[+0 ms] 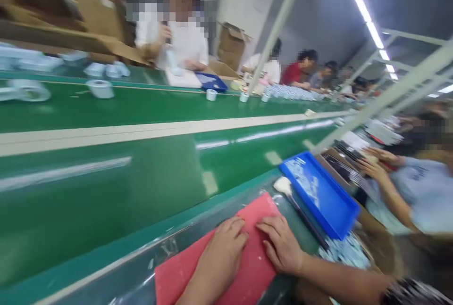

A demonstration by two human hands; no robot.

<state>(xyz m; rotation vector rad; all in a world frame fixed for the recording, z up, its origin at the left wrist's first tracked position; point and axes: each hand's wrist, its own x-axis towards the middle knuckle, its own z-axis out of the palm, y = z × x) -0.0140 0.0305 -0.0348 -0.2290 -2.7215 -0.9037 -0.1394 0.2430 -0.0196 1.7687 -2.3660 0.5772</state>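
Note:
Both my hands rest on a red mat (184, 272) that lies on the near ledge beside a green conveyor belt (106, 192). My left hand (221, 253) lies flat on the mat, fingers loosely curled, holding nothing that I can see. My right hand (281, 243) lies palm down next to it on the mat's right part, also with nothing visible in it. A blue tray (332, 206) with small pale parts stands just right of my right hand, and a dark thin brush-like tool (304, 215) lies between the mat and the tray.
Small white rolls (101, 88) and cups (211, 94) stand on the belt's far side. A person in white works opposite, others sit along the line. A co-worker's hands (375, 166) work at my right. Cardboard boxes (231, 43) are stacked behind. A slanted metal frame bar (382, 97) crosses above.

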